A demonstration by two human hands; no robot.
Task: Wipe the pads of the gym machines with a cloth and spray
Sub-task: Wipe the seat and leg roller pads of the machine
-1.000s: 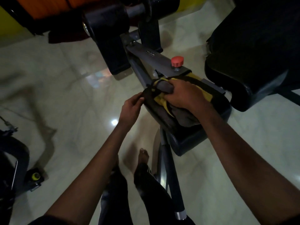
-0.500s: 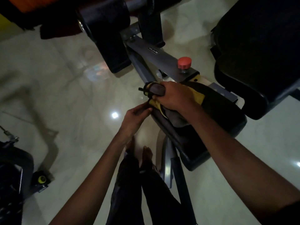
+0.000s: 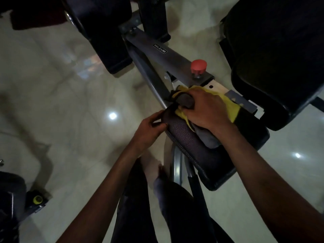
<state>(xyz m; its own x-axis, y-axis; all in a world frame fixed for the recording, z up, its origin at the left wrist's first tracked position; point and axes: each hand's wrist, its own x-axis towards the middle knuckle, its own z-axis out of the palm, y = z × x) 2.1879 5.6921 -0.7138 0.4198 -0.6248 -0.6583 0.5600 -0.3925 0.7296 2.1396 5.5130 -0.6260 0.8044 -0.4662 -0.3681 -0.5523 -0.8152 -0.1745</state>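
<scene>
A yellow and grey cloth (image 3: 231, 107) lies bunched on the far end of a black textured seat pad (image 3: 196, 148). My right hand (image 3: 205, 109) presses down on the cloth with its fingers curled over the bunched part. My left hand (image 3: 150, 130) is at the pad's left edge and pinches a dark strip (image 3: 168, 109) that hangs from the cloth's corner. No spray bottle is in view.
A grey steel frame bar (image 3: 157, 55) with a red knob (image 3: 198, 64) runs away from the seat pad. A large black back pad (image 3: 280, 58) is at the right, a black roller pad (image 3: 98, 25) at the top. Glossy floor tiles surround the machine; my legs are below.
My view has moved closer and lower over the seat pad. My right hand slid the cloth toward the pad's far end. My left hand stayed at the pad's left edge.
</scene>
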